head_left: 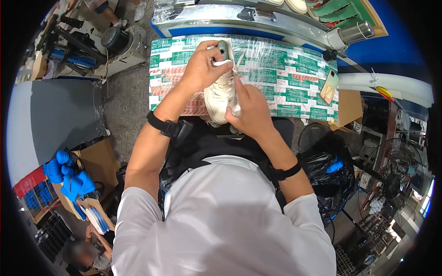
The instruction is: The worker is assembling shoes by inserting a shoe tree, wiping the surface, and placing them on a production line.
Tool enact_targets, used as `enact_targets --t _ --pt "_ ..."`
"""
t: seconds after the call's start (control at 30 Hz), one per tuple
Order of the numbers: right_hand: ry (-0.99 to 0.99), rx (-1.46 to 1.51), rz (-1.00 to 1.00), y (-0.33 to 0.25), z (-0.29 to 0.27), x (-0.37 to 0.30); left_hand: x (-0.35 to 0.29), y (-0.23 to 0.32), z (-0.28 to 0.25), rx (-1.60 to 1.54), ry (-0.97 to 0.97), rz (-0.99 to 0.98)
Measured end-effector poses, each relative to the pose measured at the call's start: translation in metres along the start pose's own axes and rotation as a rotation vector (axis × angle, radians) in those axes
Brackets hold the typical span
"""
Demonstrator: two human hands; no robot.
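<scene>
A white lace-up sneaker (222, 94) lies on the tabletop with its toe toward me. A dark grey-green shoe last (223, 49) shows in its opening at the far end. My left hand (201, 69) grips the sneaker near the tongue and collar, thumb and fingers closed on the upper. On the right side of the shoe, my right hand (251, 108) has its thumb near the toe and its index finger against the lacing edge. A loose lace strand stands up beside the collar. Whether the right fingers pinch anything small is hidden.
The table (290, 69) is covered in green-and-white printed tape under clear film. A phone (329, 86) lies at its right end. Behind runs a metal-edged conveyor (221, 18). Blue bundles (76, 177) sit lower left near another person (87, 253). A black bag (329, 170) stands right.
</scene>
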State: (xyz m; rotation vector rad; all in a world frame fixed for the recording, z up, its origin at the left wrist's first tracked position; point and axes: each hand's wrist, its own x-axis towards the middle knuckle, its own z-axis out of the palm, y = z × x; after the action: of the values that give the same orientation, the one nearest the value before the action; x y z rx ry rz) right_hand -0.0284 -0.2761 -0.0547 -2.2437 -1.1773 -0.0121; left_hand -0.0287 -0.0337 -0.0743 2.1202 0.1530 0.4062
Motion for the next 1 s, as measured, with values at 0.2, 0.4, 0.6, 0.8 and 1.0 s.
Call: enact_targets --t 0.2,0.4,0.6,0.8,1.0 --pt "-0.138 0.076 0.075 -0.021 -0.064 -0.052 -0.010 -0.008 -0.005 -0.399 0.080 -0.184" --pt "0.043 0.184 0.097 -0.007 -0.020 -0.019 -0.003 0.004 0.008 -0.202 -0.038 -0.181" --pt "-0.035 0.147 0.048 -0.004 -0.016 -0.018 -0.002 -0.004 0.002 -0.137 0.013 -0.071" --pt "-0.098 0.067 0.078 -0.035 -0.029 -0.021 0.002 -0.002 -0.003 0.033 -0.020 -0.063" --pt "0.014 0.054 -0.116 -0.040 0.004 0.006 0.014 -0.006 -0.031 -0.065 -0.251 -0.178"
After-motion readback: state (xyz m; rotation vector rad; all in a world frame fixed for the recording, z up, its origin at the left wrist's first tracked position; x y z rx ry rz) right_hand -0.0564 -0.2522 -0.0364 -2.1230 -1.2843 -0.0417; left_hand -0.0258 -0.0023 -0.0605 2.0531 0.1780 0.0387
